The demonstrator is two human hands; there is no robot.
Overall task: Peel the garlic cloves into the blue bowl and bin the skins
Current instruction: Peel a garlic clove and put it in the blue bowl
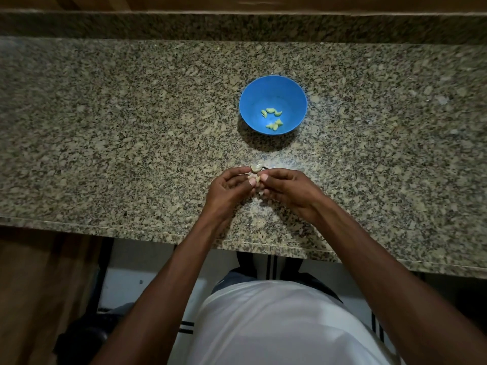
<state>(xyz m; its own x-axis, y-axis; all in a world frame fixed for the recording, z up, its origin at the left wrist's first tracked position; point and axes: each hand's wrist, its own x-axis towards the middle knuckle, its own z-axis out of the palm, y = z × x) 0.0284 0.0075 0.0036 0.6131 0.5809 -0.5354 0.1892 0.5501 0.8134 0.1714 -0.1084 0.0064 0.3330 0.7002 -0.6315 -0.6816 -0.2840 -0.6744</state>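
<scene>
A garlic clove (256, 180) is pinched between the fingertips of both hands, over the counter (105, 127) and nearer the person than the bowl (273, 104). Most of it is hidden by the fingers, so only small pale patches show between the two thumbs and just below them; its long axis and the way it points cannot be told. A curl of pale skin (257, 167) sticks up just beyond the fingertips, arching from the left side toward the right; whether it hangs from the clove or lies on the counter is unclear.

The left hand (228, 187) comes in from the left with its fingers curled and its thumb tip pressed to the clove. The right hand (287, 187) mirrors it from the right, fingers curled, thumb tip meeting the clove beside the left thumb. The two thumbnails sit almost touching.

The bowl is blue and stands upright on the counter, well beyond the hands and a little to their right. In its bottom lie peeled cloves (272, 118), yellowish, in two small clusters: one curved row toward the far left, one clump nearer the near side.

The counter is speckled granite with a raised back ledge.
</scene>
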